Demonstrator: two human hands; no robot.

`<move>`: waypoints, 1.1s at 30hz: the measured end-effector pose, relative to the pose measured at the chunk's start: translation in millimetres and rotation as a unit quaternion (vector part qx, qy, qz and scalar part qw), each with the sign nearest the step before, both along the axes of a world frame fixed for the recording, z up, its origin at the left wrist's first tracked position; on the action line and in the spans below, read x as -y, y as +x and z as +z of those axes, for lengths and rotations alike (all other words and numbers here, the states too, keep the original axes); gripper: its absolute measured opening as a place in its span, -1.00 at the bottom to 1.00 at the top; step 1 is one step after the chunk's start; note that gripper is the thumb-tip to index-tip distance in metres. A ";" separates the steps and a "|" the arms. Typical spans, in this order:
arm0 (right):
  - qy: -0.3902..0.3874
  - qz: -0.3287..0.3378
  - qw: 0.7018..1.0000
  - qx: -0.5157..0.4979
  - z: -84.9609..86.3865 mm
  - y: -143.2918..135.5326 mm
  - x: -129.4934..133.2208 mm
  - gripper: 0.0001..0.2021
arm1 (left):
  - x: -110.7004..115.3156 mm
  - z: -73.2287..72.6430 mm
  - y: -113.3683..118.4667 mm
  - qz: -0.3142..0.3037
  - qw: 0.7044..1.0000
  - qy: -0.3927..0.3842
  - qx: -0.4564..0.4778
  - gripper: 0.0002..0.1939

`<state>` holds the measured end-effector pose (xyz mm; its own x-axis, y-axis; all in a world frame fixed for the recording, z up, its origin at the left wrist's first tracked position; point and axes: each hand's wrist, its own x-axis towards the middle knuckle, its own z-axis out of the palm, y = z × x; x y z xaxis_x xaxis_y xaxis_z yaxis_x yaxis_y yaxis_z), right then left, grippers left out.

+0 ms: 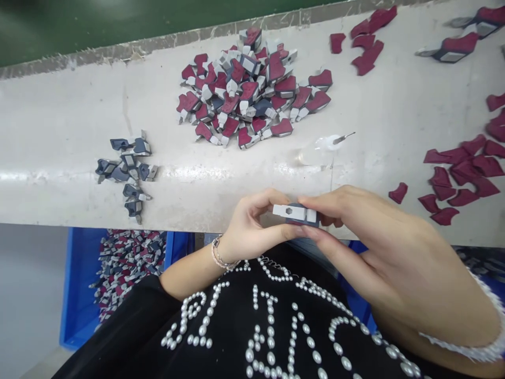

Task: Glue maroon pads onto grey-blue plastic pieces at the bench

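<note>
Between both hands, just over the near table edge, is a grey-and-white plastic part [296, 212] with a small dark hole in its white face. My left hand [256, 221] pinches it from the left with thumb and fingers. From the right, the thumb and fingers of my right hand [355, 237] close on its other end. Beyond my hands lies a large pile of assembled maroon, white and grey parts [240, 89]. Several grey-and-white parts [130, 171] lie at the left, and loose maroon pieces [465, 171] are spread at the right.
A clear bottle with a thin metal tip [327, 143] lies on the white table [189, 195]. More maroon pieces [366, 45] and assembled parts [453, 48] are at the far right. Below the table's left edge stands a blue bin [77, 295] full of parts.
</note>
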<state>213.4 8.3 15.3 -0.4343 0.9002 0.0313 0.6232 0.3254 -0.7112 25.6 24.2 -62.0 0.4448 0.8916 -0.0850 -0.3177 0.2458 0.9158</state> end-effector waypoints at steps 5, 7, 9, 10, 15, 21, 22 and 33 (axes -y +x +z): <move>-0.040 0.000 0.999 -0.013 -3.8 5.8 -1.4 -0.82 | 2.8 2.9 0.4 -0.004 0.999 -0.035 -0.038 -0.80; -0.083 -0.002 0.996 -0.027 -1.3 12.5 -0.7 -0.88 | -1.0 9.0 0.7 -0.033 0.995 -0.044 -0.082 -0.76; -0.125 -0.003 0.991 -0.042 2.2 26.6 -3.4 -0.90 | -10.6 17.6 -2.4 -0.072 0.991 -0.015 -0.112 -0.70; -0.138 -0.017 0.989 -0.052 3.6 36.3 -7.6 -0.87 | -17.3 22.3 -6.8 -0.085 0.989 0.019 -0.123 -0.61; -0.164 -0.211 0.960 -0.079 -1.2 76.4 -69.2 -0.59 | -56.6 36.9 -71.0 0.086 0.883 0.214 -0.408 -0.56; -0.201 -0.137 0.967 -0.075 -29.3 53.3 -157.1 -0.51 | -81.7 17.4 -163.7 0.253 0.563 0.114 -0.779 -0.47; -0.197 -0.141 0.968 -0.067 -33.7 49.7 -158.4 -0.50 | -82.2 13.6 -170.9 0.239 0.555 0.099 -0.790 -0.44; -0.156 -0.117 0.976 -0.101 -70.3 37.0 -72.1 -0.47 | -106.2 10.8 -183.9 0.214 0.607 0.113 -0.757 -0.54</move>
